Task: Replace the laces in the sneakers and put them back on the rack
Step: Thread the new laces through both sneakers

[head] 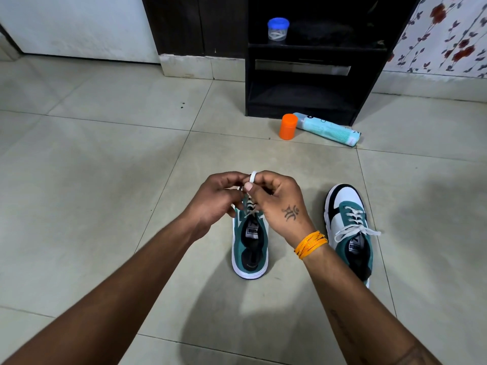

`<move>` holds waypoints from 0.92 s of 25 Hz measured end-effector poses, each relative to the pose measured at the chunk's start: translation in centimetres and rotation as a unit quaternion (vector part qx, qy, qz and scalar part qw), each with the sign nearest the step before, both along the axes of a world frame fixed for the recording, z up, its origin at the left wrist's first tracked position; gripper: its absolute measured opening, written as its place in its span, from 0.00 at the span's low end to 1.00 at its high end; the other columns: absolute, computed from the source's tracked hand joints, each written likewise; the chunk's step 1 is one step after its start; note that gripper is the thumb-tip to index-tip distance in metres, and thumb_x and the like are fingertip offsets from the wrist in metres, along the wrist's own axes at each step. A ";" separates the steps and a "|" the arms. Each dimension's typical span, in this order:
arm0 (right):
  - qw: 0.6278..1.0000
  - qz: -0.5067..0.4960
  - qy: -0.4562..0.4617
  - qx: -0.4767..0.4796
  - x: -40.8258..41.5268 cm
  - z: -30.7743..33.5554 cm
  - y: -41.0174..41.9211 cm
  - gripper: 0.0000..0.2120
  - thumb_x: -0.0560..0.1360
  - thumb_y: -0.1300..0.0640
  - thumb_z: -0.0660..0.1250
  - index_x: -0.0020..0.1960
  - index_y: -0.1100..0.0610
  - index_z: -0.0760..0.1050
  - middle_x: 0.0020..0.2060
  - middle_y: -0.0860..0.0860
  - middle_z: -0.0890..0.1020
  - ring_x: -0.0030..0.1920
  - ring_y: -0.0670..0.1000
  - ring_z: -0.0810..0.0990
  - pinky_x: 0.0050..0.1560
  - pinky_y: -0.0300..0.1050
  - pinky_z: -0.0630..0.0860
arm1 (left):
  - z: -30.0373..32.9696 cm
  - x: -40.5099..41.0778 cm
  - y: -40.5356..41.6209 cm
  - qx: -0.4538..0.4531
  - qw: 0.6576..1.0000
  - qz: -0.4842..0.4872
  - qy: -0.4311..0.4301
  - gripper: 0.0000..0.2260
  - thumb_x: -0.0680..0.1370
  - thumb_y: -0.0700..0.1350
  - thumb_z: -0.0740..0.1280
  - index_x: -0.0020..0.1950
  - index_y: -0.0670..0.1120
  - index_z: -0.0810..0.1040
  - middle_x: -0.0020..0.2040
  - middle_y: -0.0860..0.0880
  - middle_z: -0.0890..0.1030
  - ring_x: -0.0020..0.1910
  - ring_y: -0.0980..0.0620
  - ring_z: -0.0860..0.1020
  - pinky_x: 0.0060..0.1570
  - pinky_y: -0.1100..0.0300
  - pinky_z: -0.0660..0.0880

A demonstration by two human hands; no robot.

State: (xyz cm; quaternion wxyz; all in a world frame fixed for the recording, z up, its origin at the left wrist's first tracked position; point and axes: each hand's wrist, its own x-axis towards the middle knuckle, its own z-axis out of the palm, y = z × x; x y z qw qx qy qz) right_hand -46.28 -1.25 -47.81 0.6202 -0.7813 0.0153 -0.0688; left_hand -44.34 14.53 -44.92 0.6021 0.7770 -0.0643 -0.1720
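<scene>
Two hands meet directly above the tongue end of the left-hand sneaker [249,248], which stands on the floor [105,154] with its toe pointing away from the person, toward the rack [303,83]. The left hand [216,198] and right hand [276,201] are about equally near it, fingers curled inward and touching. Between them they pinch a white lace [253,177], a small loop of which stands up over the right thumb. From the pinch the lace runs straight down to the upper eyelets just below, so the coming pull or tuck looks to me to run along the shoe's long axis, up from the eyelets. Whether a knot is already formed I cannot tell; the fingers hide it.

This sneaker is teal with a white sole and dark lining, its forepart covered by the hands. The second sneaker [349,227] stands just beside the right wrist, parallel, white and black at the toe, its white lace crossed through the eyelets and tied with ends trailing sideways. Both shoes stand well apart from the rack, so shelving appears not yet done.
</scene>
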 end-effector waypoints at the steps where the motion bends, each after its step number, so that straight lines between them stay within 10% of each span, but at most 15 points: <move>1: 1.000 -0.004 0.004 0.009 0.0 0.0 -0.1 0.05 0.76 0.55 0.72 0.45 0.56 0.83 0.37 0.58 0.85 0.35 0.60 0.80 0.43 0.62 0.82 | -0.1 0.1 0.1 0.013 1.000 -0.003 -0.009 0.12 0.78 0.32 0.65 0.55 0.44 0.84 0.51 0.45 0.85 0.38 0.50 0.80 0.35 0.56 0.75; 10: 0.996 -0.067 0.018 0.053 -0.2 -0.7 -0.4 0.10 0.77 0.55 0.73 0.39 0.58 0.81 0.30 0.52 0.76 0.33 0.51 0.72 0.40 0.62 0.79 | 0.0 0.4 0.3 0.044 0.998 0.014 -0.045 0.03 0.73 0.44 0.67 0.41 0.46 0.78 0.30 0.55 0.77 0.32 0.55 0.74 0.35 0.58 0.74; 14: 0.996 -0.069 0.033 0.053 -0.3 -0.7 -0.2 0.11 0.78 0.57 0.72 0.37 0.57 0.81 0.29 0.55 0.77 0.32 0.52 0.73 0.38 0.60 0.79 | -1.3 0.2 -0.1 0.191 0.974 0.011 -0.123 0.07 0.73 0.49 0.76 0.46 0.53 0.79 0.32 0.54 0.79 0.29 0.57 0.72 0.30 0.65 0.68; 18: 0.996 -0.077 0.047 0.021 -0.1 -1.3 0.0 0.12 0.76 0.48 0.71 0.40 0.55 0.83 0.30 0.57 0.79 0.32 0.52 0.74 0.41 0.62 0.81 | -2.3 0.1 -0.7 0.148 0.969 0.007 -0.198 0.08 0.73 0.42 0.77 0.47 0.50 0.80 0.34 0.53 0.80 0.29 0.56 0.74 0.33 0.62 0.70; 23: 0.990 -0.102 0.100 0.020 -0.1 -1.8 -0.4 0.16 0.73 0.44 0.69 0.37 0.56 0.82 0.33 0.58 0.83 0.32 0.53 0.77 0.44 0.64 0.82 | -3.1 0.1 -0.4 0.243 0.874 -0.027 -0.419 0.05 0.76 0.44 0.74 0.51 0.48 0.81 0.41 0.55 0.80 0.38 0.55 0.76 0.36 0.54 0.75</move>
